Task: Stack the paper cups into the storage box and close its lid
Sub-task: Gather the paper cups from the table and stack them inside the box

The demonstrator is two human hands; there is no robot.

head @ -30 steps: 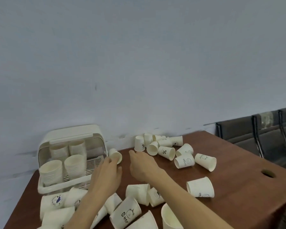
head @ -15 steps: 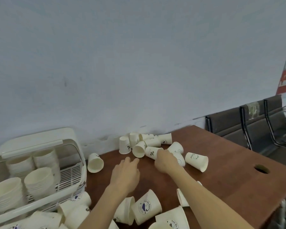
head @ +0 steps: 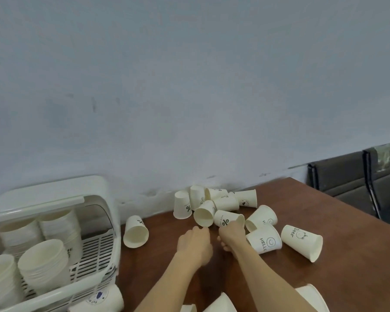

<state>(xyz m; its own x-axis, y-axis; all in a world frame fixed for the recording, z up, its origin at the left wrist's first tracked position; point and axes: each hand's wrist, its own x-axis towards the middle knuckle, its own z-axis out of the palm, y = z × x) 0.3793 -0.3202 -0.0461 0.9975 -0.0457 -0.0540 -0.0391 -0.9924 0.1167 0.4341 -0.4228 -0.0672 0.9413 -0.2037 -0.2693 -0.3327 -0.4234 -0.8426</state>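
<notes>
The white storage box (head: 54,293) stands at the left with its lid (head: 43,199) swung up, and several stacks of paper cups (head: 43,260) sit inside it. Loose paper cups lie in a cluster (head: 225,202) by the wall. My right hand (head: 232,235) grips the rim end of a "%" cup (head: 224,218) lying on its side. My left hand (head: 195,244) is beside it with fingers loosely curled and holds nothing. Its knuckles are just below an open-mouthed cup (head: 204,216).
A single cup (head: 135,233) lies near the box. A "HELLO" cup (head: 263,240) and a "Bear" cup (head: 302,242) lie right of my right hand. More cups (head: 99,298) sit at the near edge. Dark chairs (head: 358,176) stand beyond the brown table (head: 324,278).
Both hands have moved away from the box toward the cup cluster by the wall. My right hand has taken hold of the "%" cup.
</notes>
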